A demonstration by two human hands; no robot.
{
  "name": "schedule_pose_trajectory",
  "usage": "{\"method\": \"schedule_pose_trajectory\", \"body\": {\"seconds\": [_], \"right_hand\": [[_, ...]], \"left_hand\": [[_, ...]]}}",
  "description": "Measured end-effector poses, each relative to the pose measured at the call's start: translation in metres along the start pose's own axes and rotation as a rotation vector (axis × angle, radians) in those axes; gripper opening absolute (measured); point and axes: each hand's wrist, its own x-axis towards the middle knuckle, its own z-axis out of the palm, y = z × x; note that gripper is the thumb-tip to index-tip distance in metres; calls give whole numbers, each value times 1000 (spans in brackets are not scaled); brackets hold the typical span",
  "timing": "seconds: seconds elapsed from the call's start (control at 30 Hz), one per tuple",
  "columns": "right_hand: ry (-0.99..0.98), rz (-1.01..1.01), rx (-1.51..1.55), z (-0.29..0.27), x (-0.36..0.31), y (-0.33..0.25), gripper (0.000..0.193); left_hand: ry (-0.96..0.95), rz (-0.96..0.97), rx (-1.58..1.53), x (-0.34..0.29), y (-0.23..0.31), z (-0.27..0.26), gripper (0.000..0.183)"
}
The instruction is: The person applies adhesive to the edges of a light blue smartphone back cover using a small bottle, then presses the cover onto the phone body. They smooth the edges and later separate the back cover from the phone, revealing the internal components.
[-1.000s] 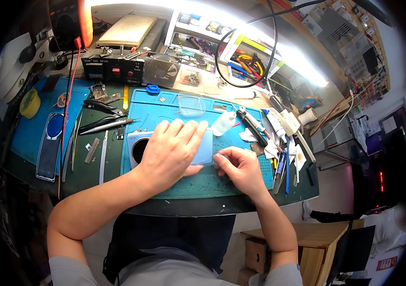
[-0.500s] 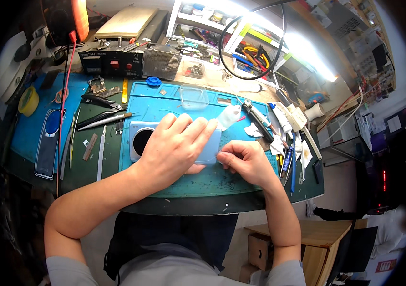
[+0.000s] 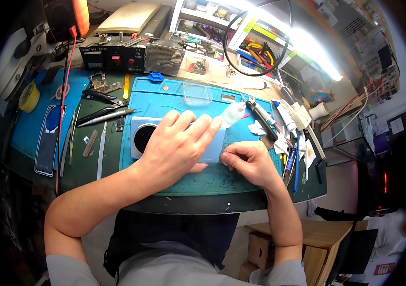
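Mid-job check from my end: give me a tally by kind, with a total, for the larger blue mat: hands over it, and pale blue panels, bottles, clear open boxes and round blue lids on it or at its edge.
Hands: 2 (left hand, right hand)
Pale blue panel: 1
Bottle: 1
Clear open box: 1
Round blue lid: 1
Total: 6

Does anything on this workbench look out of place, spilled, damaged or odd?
Crumpled white paper lies among the tools on the right, looking like uncleared litter. Dark marks blotch the mat, perhaps dirt. The pale blue device, partly under the left hand, shows no obvious damage.
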Motion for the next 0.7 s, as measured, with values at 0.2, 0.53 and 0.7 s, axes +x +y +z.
{"method": "schedule_pose_trajectory", "body": {"seconds": [0.2, 0.53, 0.7], "right_hand": [[-14, 3, 26, -1, 0, 3, 16], [-14, -21, -22, -2, -1, 7, 20], [34, -26, -7, 4, -3, 9, 20]], "left_hand": [[-5, -9, -1, 0, 1, 0, 98], [1, 3, -31, 0, -2, 1, 99], [-6, -37, -27, -1, -3, 3, 98]]}}
